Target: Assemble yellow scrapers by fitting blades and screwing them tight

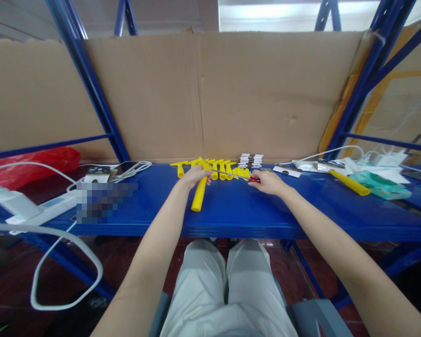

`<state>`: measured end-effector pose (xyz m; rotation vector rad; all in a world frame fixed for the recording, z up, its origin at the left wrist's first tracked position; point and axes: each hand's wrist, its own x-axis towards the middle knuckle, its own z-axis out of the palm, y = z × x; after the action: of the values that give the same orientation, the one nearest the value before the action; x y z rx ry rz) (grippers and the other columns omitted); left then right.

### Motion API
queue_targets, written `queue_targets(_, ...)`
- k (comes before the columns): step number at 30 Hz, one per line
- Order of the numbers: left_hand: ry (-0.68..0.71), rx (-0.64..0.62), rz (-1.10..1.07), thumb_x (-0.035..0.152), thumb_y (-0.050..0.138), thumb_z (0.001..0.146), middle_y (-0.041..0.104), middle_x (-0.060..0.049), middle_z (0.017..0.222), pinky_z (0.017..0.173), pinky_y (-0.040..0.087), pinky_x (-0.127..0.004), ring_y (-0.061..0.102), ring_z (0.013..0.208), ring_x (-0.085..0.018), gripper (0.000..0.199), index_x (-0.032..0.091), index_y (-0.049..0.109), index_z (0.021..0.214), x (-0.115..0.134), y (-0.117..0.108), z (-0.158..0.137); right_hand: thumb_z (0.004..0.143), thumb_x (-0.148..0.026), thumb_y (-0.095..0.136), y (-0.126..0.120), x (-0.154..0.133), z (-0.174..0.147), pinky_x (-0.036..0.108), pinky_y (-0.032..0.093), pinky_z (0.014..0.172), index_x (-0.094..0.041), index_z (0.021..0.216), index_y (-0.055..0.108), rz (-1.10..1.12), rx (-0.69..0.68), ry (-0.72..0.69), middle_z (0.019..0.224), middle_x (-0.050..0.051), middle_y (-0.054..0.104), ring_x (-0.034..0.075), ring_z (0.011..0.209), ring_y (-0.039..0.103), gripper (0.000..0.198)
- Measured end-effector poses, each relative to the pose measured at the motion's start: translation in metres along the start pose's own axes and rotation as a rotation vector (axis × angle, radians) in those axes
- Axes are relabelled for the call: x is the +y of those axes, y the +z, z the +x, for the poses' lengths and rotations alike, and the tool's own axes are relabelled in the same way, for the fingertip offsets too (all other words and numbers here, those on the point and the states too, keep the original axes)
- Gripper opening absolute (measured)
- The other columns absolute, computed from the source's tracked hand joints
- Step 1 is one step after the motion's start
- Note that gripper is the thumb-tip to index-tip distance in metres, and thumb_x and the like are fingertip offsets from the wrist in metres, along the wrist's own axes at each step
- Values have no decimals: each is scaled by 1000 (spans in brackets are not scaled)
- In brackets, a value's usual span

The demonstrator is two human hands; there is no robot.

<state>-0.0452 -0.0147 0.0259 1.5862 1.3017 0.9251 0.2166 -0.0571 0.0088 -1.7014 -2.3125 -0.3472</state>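
My left hand (195, 175) is closed around the upper part of a yellow T-shaped plastic tool (199, 195), whose thick round handle points toward me. In my right hand (269, 181) is a screwdriver (254, 179) with a red handle. Its long metal shaft points left, and the tip meets or lies close to the head of the yellow tool; exact contact cannot be made out. Behind my hands, several similar yellow T-shaped tools (214, 169) stand in a row. Smaller yellow pieces (241, 172) lie just left of the screwdriver handle.
A stack of small white packets (250, 160) sits by the cardboard wall (273, 93). To the right are a yellow tube (349, 182), a green plastic pack (381, 185) and cables. A white power strip (49, 208) and red bag (35, 166) lie left on the blue table (252, 210).
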Motion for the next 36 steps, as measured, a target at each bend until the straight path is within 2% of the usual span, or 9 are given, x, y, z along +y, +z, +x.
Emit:
queue_targets(5,-20,-12,83,1,61,70,59,-1,62,52,48,-23,54,49,-9,14,9,57,80,2,0,-4,86,-36,53,1,2,0,27,35,62,-21,98,60,-4,-9,6,88,7,71,22,82,64,21)
queue_targets(10,20,-28,139,1,62,66,61,-1,67,54,49,-23,55,52,-10,23,10,59,86,3,4,-11,86,-36,53,1,2,1,28,39,65,-21,101,62,6,-18,25,94,8,71,23,87,64,23)
queue_targets(14,9,-26,189,2,61,65,63,-4,72,50,48,-22,55,49,-9,20,9,59,84,6,10,-16,87,-35,51,-1,2,0,28,41,68,-22,103,63,19,-23,34,97,8,71,23,89,65,24)
queue_targets(20,21,-4,277,0,56,65,63,-4,69,46,45,-19,54,45,-7,14,9,57,76,3,15,-10,87,-35,50,-1,1,-1,28,41,69,-22,101,63,37,-14,22,97,8,71,23,88,65,23)
queue_targets(22,30,-10,339,1,55,66,64,-5,69,47,45,-19,55,46,-9,14,9,57,77,0,15,-6,86,-36,53,0,2,0,28,41,68,-21,102,61,43,-15,15,98,8,71,23,87,65,24)
queue_targets(26,1,10,560,2,56,65,65,-6,63,49,45,-21,61,51,-15,28,9,57,91,-6,16,-2,83,-35,58,3,5,2,27,39,64,-21,101,56,13,-2,4,97,8,70,22,84,64,23)
queue_targets(28,7,9,606,3,56,64,65,-5,60,49,45,-22,62,52,-17,31,9,57,94,-7,16,-1,83,-34,58,3,6,2,27,38,62,-21,98,55,-1,1,-2,93,8,70,21,81,64,21)
queue_targets(32,27,29,525,3,51,65,63,-3,54,51,46,-22,60,49,-16,20,10,59,81,-6,15,1,84,-35,56,2,4,0,26,37,61,-21,96,54,23,2,20,90,8,69,21,78,63,19)
queue_targets(36,-42,20,468,5,50,66,53,-1,40,53,48,-24,56,44,-15,12,12,58,61,-5,15,1,85,-38,55,0,1,0,27,37,62,-21,94,56,14,-17,23,87,7,70,21,80,63,19)
